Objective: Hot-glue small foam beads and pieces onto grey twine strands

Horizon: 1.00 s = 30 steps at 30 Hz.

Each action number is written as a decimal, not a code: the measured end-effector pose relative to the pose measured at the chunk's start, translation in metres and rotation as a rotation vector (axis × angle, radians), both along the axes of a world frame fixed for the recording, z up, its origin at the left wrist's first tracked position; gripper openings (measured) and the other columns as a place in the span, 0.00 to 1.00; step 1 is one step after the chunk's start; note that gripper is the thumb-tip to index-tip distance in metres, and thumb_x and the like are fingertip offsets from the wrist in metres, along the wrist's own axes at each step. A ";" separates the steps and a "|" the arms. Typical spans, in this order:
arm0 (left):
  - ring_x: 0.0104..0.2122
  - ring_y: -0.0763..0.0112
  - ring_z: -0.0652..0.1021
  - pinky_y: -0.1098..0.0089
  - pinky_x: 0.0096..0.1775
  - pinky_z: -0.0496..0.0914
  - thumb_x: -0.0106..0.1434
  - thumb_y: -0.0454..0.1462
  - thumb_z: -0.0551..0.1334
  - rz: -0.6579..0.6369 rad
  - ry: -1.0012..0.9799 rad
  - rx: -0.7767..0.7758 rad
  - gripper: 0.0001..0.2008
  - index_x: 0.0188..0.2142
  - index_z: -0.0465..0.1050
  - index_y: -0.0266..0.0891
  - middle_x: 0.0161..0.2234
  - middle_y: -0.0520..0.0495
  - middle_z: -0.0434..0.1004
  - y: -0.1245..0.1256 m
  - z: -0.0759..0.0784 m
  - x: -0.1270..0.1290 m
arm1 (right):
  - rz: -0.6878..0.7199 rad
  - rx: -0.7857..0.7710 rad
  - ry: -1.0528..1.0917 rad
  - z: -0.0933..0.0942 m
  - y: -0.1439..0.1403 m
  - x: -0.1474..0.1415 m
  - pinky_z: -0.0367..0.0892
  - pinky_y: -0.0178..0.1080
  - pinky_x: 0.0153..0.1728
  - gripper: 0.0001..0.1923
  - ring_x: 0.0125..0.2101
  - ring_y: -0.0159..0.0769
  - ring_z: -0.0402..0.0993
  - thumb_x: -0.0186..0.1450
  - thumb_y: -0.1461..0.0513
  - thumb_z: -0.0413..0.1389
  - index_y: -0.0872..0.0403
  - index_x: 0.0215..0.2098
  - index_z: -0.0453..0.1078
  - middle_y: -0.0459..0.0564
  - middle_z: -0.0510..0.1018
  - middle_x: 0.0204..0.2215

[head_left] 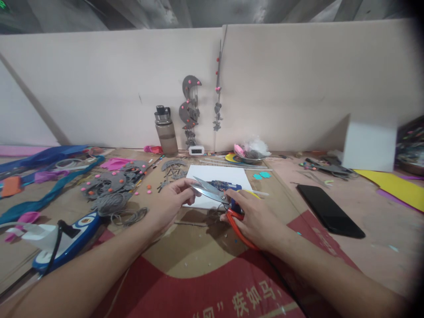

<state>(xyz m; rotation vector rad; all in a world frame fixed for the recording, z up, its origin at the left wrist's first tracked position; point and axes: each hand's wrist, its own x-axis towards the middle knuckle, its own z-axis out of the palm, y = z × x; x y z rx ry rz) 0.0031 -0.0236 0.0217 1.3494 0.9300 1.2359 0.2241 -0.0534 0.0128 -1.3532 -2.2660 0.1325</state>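
Note:
My right hand (253,212) is wrapped around a pair of scissors (212,192) with orange-red handles. Their metal blades stand apart and point left, over the front of a white sheet (198,173). My left hand (177,196) is closed, thumb and fingers drawn together right beside the blade tips. Whatever it pinches is too small to make out. Behind the blades, a dark blue patterned item (228,184) lies on the sheet. Loose grey yarn (215,215) shows in the shadow below the scissors.
Left are grey felt pieces with coloured dots (111,183), a grey yarn ball (112,202) and a blue-white power strip (71,240). A black phone (327,210) lies right. At the back stand a bottle (166,132), a small clock (196,150) and a bowl (252,154).

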 end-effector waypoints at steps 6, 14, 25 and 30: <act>0.23 0.78 0.66 0.75 0.29 0.60 0.54 0.33 0.61 0.019 0.028 0.005 0.05 0.32 0.73 0.37 0.23 0.52 0.69 0.001 0.000 -0.001 | 0.000 0.007 -0.014 0.001 0.000 0.000 0.63 0.38 0.36 0.24 0.35 0.38 0.69 0.62 0.49 0.52 0.51 0.53 0.61 0.52 0.72 0.37; 0.23 0.79 0.66 0.76 0.28 0.60 0.53 0.32 0.61 -0.004 -0.013 -0.010 0.05 0.31 0.73 0.36 0.26 0.51 0.72 -0.001 0.000 0.001 | -0.008 0.028 -0.039 0.000 0.000 0.001 0.63 0.39 0.36 0.25 0.35 0.39 0.70 0.61 0.48 0.52 0.50 0.53 0.61 0.52 0.73 0.38; 0.22 0.79 0.66 0.76 0.27 0.60 0.51 0.31 0.61 -0.008 -0.071 -0.047 0.04 0.29 0.72 0.36 0.24 0.52 0.71 -0.002 0.002 0.002 | -0.010 0.005 -0.031 -0.002 0.000 0.001 0.64 0.39 0.36 0.26 0.36 0.40 0.71 0.61 0.48 0.52 0.50 0.54 0.61 0.52 0.73 0.38; 0.22 0.79 0.66 0.76 0.27 0.60 0.52 0.31 0.61 -0.021 -0.086 -0.061 0.04 0.29 0.72 0.35 0.25 0.51 0.72 -0.003 0.004 0.003 | -0.017 -0.001 -0.037 -0.003 0.000 0.002 0.64 0.39 0.36 0.26 0.35 0.40 0.71 0.61 0.48 0.52 0.50 0.54 0.60 0.52 0.74 0.37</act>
